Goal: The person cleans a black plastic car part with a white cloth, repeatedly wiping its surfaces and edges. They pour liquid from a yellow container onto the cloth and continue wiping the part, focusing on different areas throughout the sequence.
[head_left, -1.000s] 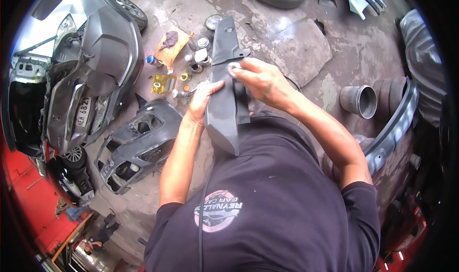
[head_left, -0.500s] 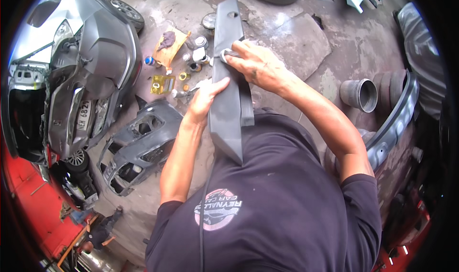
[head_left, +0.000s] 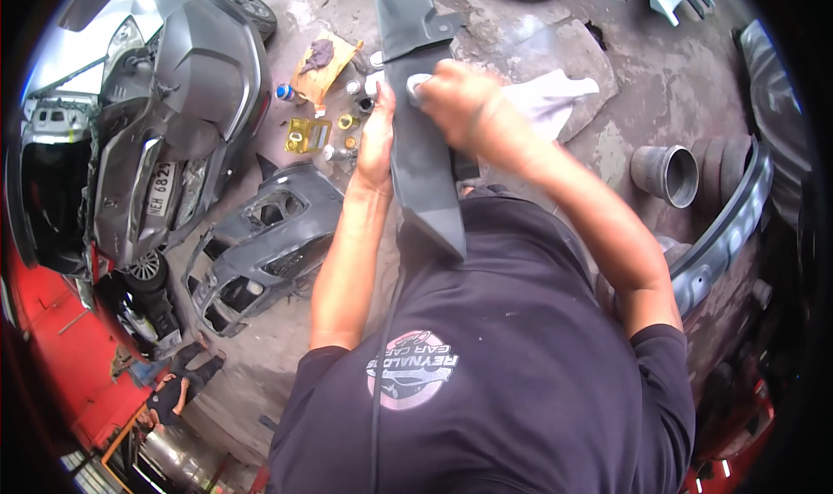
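A long dark grey car trim panel (head_left: 425,177) lies in front of my chest, its pointed near end by my shirt and its far end running past the upper edge of the picture. My left hand (head_left: 375,151) grips the panel's left edge; the thumb is up along that edge and the other fingers are hidden. My right hand (head_left: 460,103) is closed over the panel's face. A white cloth (head_left: 555,103) trails out to the right behind this hand, and a white bit shows under its fingertips.
A damaged grey car (head_left: 191,86) stands at the left, with a loose bumper (head_left: 260,233) on the floor beside it. Several small cans and bottles, plus a yellow box (head_left: 308,135), sit beyond my left hand. Wheel rims (head_left: 666,174) and a curved metal bar (head_left: 720,242) lie right.
The panel has shifted away from me, and a tabbed section shows at its far part. My right hand has closed more, and the white cloth now spreads out behind it.
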`<move>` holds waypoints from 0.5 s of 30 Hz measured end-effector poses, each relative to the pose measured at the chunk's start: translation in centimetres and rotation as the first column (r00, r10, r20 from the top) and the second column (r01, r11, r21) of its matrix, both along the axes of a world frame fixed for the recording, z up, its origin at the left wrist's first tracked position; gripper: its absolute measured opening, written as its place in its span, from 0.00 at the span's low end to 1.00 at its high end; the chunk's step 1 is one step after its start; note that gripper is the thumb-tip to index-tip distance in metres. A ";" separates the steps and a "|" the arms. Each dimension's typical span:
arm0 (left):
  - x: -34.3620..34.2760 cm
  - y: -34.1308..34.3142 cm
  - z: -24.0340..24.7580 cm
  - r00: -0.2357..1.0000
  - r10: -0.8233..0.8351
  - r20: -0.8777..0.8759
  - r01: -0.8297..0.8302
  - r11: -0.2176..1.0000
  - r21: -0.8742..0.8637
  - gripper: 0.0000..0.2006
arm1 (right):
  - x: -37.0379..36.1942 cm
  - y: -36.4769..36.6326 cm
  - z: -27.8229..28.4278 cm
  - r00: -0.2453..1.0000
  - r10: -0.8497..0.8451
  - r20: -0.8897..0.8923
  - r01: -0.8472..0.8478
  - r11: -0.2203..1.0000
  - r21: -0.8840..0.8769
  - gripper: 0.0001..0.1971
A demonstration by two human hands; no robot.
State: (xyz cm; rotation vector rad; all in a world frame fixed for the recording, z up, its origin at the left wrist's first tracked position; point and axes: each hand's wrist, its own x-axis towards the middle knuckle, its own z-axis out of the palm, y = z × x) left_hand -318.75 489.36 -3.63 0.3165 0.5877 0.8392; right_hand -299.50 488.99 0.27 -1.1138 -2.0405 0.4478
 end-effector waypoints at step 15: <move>-0.7 0.5 0.7 0.966 0.231 -0.119 -0.205 0.958 0.199 0.28 | -5.2 -4.8 1.7 0.985 0.168 0.032 -0.168 0.986 -0.008 0.05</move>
